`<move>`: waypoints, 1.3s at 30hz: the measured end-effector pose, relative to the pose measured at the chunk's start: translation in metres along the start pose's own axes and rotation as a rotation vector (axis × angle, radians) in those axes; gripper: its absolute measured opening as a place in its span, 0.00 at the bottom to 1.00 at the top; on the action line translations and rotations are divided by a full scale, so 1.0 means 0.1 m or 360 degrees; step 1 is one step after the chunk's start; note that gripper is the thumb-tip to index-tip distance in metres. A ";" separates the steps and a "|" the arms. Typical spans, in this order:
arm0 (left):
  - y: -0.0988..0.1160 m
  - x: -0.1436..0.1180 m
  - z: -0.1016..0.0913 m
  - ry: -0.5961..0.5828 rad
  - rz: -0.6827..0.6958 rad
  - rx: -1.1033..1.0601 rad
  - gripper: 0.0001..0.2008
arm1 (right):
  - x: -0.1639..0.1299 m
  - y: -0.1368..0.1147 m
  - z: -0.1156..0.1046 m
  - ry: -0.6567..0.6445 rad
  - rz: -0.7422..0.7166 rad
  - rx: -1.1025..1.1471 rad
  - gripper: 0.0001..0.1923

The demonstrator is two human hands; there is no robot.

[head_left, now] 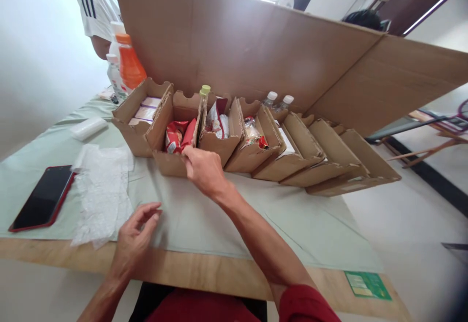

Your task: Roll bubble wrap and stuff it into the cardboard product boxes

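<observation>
A tall corrugated cardboard sheet (256,54) backs seven slanted cardboard trays (252,151) along the table's (204,273) far edge. The right hand (204,168) rests loosely curled, gripping nothing, on the second tray's front rim (171,163), beside glossy red packets (178,135). The left hand (133,241) hovers half-open and empty near the table's near edge.

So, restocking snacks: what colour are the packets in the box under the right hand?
Red, with white patches: snack packets, seen in the head view.

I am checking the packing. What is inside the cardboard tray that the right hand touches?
The right hand rests on the front edge of the cardboard tray. Red snack packets lie inside it. Anything beneath them is covered.
</observation>
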State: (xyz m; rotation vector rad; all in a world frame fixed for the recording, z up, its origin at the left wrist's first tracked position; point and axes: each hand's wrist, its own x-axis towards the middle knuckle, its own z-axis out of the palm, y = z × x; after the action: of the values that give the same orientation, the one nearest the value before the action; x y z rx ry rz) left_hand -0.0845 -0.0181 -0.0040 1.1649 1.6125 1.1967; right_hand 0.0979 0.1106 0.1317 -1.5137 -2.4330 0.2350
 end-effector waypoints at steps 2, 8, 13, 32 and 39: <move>-0.03 -0.01 -0.11 0.0182 -0.0026 -0.0058 0.25 | -0.44 -0.07 -0.01 -0.0004 -0.0136 0.0055 0.09; -0.12 -0.08 -0.12 0.0324 0.0217 -0.0112 0.40 | -1.63 0.34 -0.24 0.0276 -0.0134 0.0535 0.08; -0.11 -0.18 0.09 0.0019 0.0310 -0.0003 0.39 | -2.09 0.93 -0.31 0.0863 0.0371 0.1017 0.22; 0.34 0.71 0.62 -0.0185 0.0432 -0.0074 0.27 | -1.27 1.29 0.62 0.1042 0.0430 0.1844 0.36; 0.03 0.07 0.25 -0.0014 0.0445 0.0250 0.20 | -1.88 0.84 0.88 0.0917 0.0971 0.1475 0.17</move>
State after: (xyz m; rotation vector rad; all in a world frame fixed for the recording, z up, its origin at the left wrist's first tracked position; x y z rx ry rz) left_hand -0.0620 -0.0049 -0.0080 1.5335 1.5969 1.2517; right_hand 0.2213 -0.0211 -0.0012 -1.4917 -1.0951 0.7780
